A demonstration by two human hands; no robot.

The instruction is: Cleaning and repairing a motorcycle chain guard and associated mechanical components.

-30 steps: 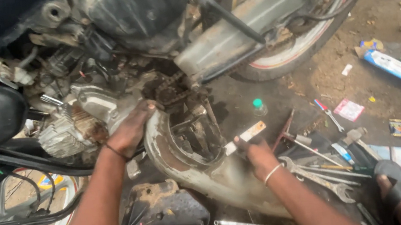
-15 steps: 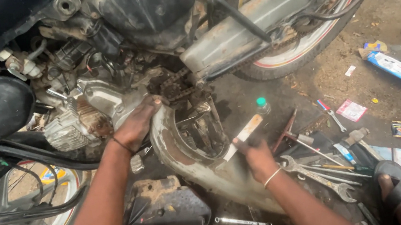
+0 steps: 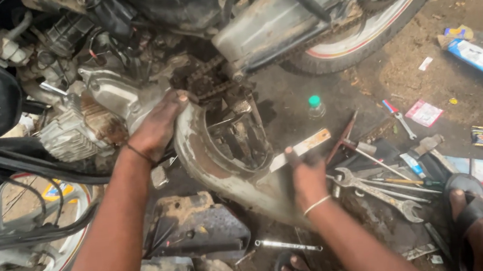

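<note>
My left hand (image 3: 157,126) grips the upper end of the curved cover (image 3: 221,167); right hand (image 3: 309,179) clenches a flat tool (image 3: 302,147), blade pointing up-right, cover just left.

A roadside motorcycle repair workshop: grimy engine (image 3: 82,125) and rusted drive chain (image 3: 211,76) just above the left hand (image 3: 157,126), spanners (image 3: 379,190) and screwdrivers (image 3: 398,118) strewn over oil-stained dirt floor (image 3: 402,71) right of the right hand (image 3: 308,176).
</note>
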